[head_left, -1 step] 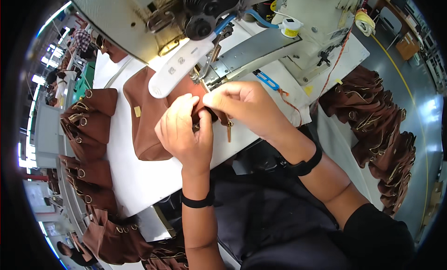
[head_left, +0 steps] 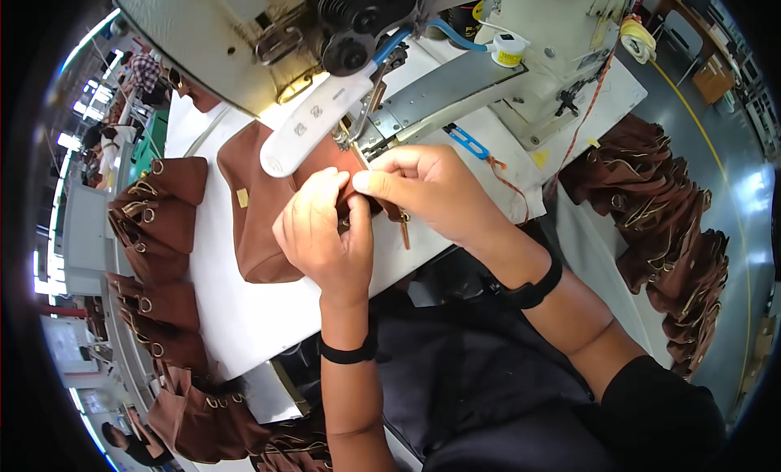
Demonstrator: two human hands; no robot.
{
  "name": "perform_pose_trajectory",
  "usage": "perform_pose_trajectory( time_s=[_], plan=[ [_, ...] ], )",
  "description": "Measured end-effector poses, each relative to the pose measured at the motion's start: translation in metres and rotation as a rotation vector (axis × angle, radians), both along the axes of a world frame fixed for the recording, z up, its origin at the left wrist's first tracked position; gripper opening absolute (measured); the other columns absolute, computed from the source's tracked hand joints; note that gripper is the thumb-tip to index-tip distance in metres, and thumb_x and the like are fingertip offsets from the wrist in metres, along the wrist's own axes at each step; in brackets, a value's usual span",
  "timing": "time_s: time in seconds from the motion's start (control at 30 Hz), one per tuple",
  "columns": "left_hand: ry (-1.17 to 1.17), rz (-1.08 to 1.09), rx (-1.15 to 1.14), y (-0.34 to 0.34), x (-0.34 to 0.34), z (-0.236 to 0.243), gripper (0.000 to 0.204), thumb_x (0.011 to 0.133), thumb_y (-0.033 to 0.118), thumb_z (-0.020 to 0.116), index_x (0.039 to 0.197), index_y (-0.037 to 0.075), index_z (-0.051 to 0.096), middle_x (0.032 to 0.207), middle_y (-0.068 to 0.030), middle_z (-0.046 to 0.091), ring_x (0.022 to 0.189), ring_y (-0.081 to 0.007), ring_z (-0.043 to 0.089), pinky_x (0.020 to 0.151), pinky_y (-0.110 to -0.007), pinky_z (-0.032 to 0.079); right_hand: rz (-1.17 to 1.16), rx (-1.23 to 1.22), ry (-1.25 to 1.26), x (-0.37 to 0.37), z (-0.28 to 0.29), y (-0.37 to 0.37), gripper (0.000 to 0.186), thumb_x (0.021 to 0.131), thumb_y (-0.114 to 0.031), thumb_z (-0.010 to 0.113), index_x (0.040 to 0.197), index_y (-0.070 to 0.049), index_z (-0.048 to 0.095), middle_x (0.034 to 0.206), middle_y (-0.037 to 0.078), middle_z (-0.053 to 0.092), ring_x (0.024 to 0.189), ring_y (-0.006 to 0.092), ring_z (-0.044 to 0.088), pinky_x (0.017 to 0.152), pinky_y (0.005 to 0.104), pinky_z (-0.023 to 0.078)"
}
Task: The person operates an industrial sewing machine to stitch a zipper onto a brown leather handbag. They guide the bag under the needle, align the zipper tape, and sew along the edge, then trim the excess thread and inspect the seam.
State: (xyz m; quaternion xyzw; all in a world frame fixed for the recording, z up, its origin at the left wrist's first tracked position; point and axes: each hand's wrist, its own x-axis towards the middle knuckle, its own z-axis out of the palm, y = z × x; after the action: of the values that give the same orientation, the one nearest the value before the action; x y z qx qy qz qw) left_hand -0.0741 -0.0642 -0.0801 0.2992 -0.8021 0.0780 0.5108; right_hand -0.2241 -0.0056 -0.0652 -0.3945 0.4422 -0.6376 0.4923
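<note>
Head view: left hand [head_left: 322, 232] and right hand [head_left: 429, 181], grip pinching brown bag [head_left: 264, 240], white tabletop edge [head_left: 268, 349] nearby.

The hands [head_left: 323, 238] partly hide the brown bag [head_left: 264, 240]; the upper edge crops the sewing machine [head_left: 447, 91].

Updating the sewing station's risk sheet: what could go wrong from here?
1. The left hand and right hand are close to the stitching end of the sewing machine; a slip could injure them.
2. Both hands partly cover the brown bag, so a crooked seam might go unnoticed.
3. The cord on the blue cutter lies near the right wrist and might snag.
</note>
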Motion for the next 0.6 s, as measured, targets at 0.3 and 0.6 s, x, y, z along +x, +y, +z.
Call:
perform_pose_trajectory(
  time_s=[0.3,0.6],
  plan=[
    [-0.042,-0.119,-0.037,0.0,0.008,0.003,0.024,0.081,-0.003,0.082,0.102,0.006,0.077,0.105,-0.0081,0.078,0.095,-0.0231,0.072,0.087,-0.034,0.05,-0.192,-0.033,-0.178,0.029,-0.018,-0.001,0.021,0.101,-0.016,0.066,0.094,0.004,0.07,0.074,0.003,0.069,0.057,0.0036,0.057,0.045,0.0214,0.042],
    [-0.039,-0.143,0.036,-0.007,0.007,0.011,0.024,0.08,-0.001,0.084,0.102,0.008,0.078,0.102,-0.0052,0.079,0.093,-0.0224,0.072,0.087,-0.036,0.052,-0.165,0.034,-0.276,0.028,-0.013,-0.007,0.014,0.101,-0.011,0.068,0.091,-0.002,0.07,0.074,-0.001,0.063,0.063,0.0021,0.054,0.054,0.0189,0.04]
  ],
)
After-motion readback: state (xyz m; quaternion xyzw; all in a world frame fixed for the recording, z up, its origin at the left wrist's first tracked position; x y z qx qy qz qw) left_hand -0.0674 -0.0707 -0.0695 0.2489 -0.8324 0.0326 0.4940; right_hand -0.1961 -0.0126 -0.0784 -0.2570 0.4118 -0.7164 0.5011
